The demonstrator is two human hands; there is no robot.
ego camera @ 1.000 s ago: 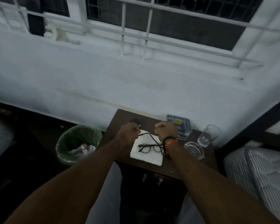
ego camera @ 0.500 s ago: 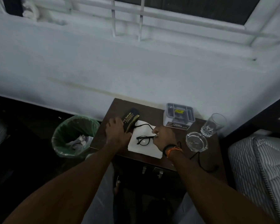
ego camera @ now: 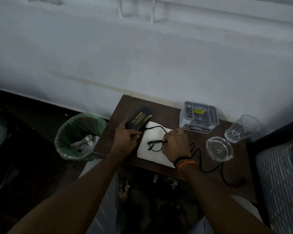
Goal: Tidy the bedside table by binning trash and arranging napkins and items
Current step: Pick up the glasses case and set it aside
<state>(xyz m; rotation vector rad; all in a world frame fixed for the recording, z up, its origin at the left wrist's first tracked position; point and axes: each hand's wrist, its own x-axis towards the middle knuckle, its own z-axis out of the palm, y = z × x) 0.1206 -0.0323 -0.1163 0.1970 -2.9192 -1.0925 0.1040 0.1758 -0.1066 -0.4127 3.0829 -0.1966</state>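
At frame centre, our left hand (ego camera: 125, 137) gripped the case (ego camera: 139, 120); our right hand (ego camera: 175, 144) pinched the glasses (ego camera: 153, 146) on the napkin (ego camera: 152, 146); casing them likely came next.

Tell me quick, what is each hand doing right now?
Left hand: grips the near end of the dark glasses case.
Right hand: fingers curled at the black glasses on the white napkin, pinching the frame.
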